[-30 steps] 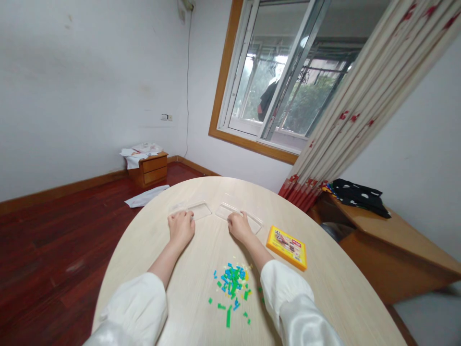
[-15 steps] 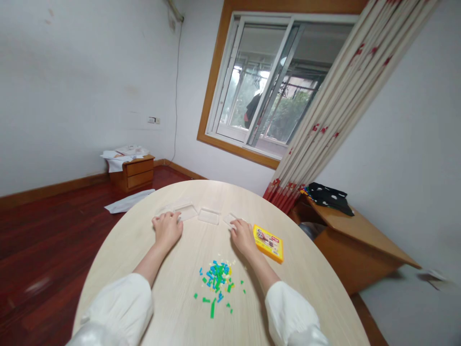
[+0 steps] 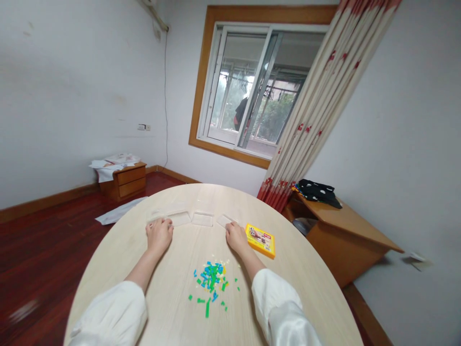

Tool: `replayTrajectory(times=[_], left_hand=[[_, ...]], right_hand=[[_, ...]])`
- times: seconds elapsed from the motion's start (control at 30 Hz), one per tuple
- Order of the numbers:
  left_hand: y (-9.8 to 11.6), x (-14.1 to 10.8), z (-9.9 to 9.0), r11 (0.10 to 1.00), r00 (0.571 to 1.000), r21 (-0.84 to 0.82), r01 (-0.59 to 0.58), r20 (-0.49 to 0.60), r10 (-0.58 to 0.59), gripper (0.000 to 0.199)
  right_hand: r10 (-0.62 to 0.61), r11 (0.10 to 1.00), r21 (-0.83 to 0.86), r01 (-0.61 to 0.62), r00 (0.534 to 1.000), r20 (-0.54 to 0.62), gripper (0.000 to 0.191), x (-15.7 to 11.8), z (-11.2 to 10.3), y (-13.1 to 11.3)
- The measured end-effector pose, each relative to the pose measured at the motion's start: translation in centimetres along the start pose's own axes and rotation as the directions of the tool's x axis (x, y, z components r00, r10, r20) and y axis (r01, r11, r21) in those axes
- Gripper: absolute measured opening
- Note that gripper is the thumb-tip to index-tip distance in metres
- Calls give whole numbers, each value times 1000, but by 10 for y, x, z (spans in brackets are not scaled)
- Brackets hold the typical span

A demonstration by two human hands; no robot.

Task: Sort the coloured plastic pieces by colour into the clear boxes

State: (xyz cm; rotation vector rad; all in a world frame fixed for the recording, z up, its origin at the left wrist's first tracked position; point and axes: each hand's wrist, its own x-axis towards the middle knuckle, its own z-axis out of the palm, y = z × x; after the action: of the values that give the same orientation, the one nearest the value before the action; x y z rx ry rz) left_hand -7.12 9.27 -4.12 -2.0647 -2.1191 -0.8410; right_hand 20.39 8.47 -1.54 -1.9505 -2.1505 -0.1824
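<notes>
My left hand [image 3: 159, 234] rests on the table with curled fingers at the near edge of a clear plastic tray [image 3: 179, 218]; exactly how it grips is partly hidden. My right hand [image 3: 236, 235] has its fingers closed on the near corner of another clear tray [image 3: 224, 220]. Between these, a third clear tray [image 3: 202, 219] lies untouched. Closer to me, between my forearms, sits a loose pile of small building bricks [image 3: 212, 276], mostly green and blue with some yellow and cream. A flat yellow box [image 3: 260, 241] with a printed label lies just right of my right hand.
The round, light wood table [image 3: 180, 307] has its curved far edge beyond the trays. A low wooden cabinet [image 3: 131, 180] with papers is at left, and a wooden desk [image 3: 345, 240] with dark cloth stands at right. A curtain [image 3: 298, 129] hangs beside the window.
The camera view has turned slightly to the right, so everything appears shifted left. My left hand sits a little lower beside its tray; the right hand stays at its tray. The brick pile looks the same.
</notes>
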Motion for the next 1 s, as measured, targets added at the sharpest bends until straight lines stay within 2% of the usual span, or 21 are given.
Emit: replayTrajectory(times=[0.1,0.33,0.5,0.57,0.63,0.7,0.8,0.9,1.0], left_hand=[[0,2,3,999,999,-41,-34,15,35,21],[6,8,12,980,987,-141,-139,64,149,21],[8,9,17,962,976,-190,-195,62,210,21],[8,9,18,960,974,-192,-203,59,218,22],[7,9,19,960,975,-188,-208,45,220,22],[6,10,21,960,975,-183,-213,19,220,24],[4,12,25,959,976,-184,-217,-27,215,27],[4,13,27,953,974,-204,-224,-88,210,27],[6,12,24,939,963,-236,-248,-165,213,27]], right_hand=[[-9,1000,7,9,1000,4,22,2,4,8],[-58,995,83,58,998,-7,20,-8,2,46],[-99,983,153,100,995,-15,20,-11,0,56],[-116,976,182,120,993,-32,28,-16,-3,61],[-114,969,215,123,992,-55,47,-22,-10,72],[-70,967,243,78,997,-41,69,-31,-18,90],[66,976,200,-92,989,132,97,-43,-29,120],[117,974,158,-163,958,263,97,-52,-35,136],[134,973,152,-175,960,247,86,-55,-38,134]])
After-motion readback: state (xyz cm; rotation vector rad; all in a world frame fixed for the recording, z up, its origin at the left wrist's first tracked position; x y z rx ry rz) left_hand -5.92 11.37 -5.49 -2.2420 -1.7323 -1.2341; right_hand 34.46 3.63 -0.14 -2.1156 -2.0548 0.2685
